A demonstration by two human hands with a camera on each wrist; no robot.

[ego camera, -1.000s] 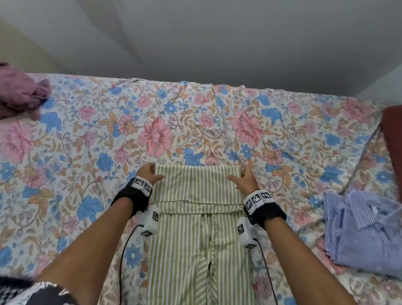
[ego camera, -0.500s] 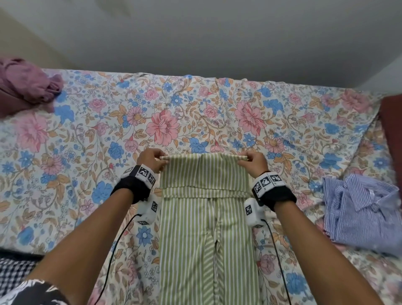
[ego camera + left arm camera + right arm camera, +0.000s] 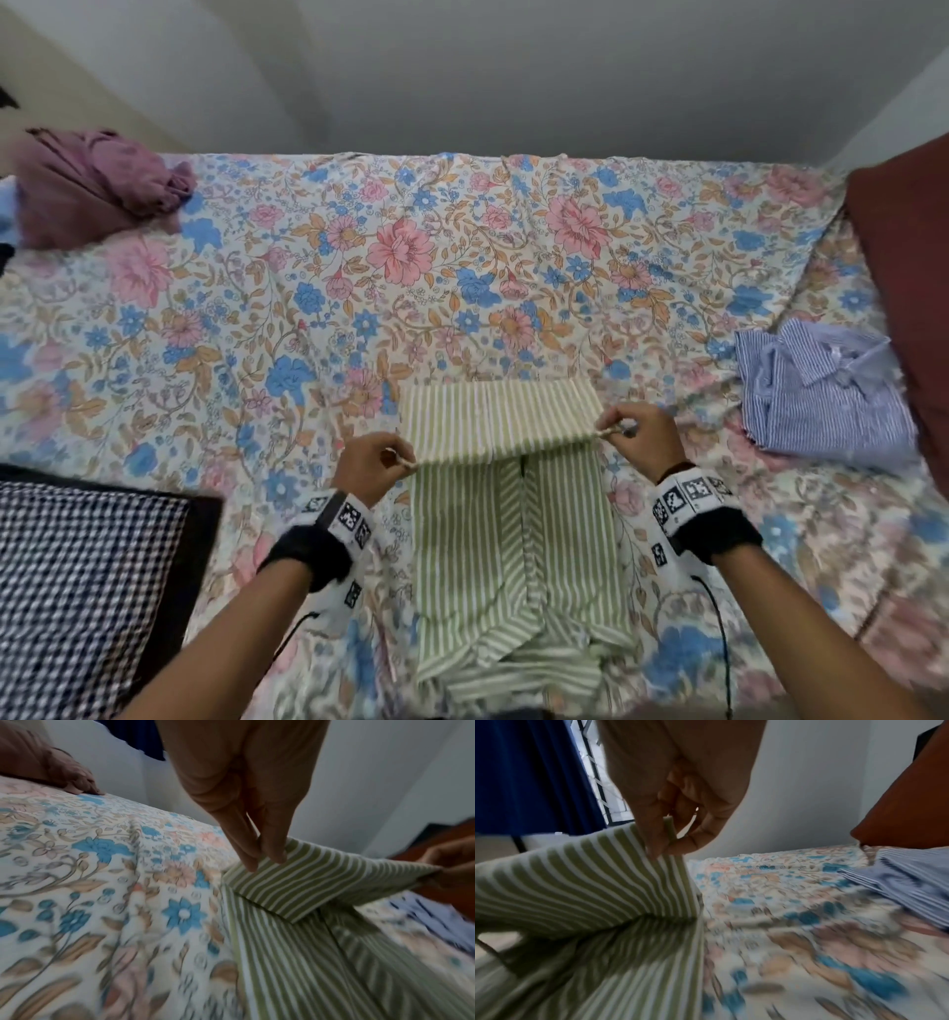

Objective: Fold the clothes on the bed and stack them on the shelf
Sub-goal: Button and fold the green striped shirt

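The bed (image 3: pixel 462 267), under a floral sheet, carries the green striped garment (image 3: pixel 518 539) in the middle near the person, a blue striped shirt (image 3: pixel 821 395) to the right and a crumpled purple garment (image 3: pixel 97 180) at the far left. The left hand (image 3: pixel 372 465) and right hand (image 3: pixel 642 434) each pinch one corner of the green garment's folded far end, raised above the part lying flat.

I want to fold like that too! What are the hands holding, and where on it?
Both hold the green striped garment: left hand and right hand each pinch one corner of its lifted folded edge.
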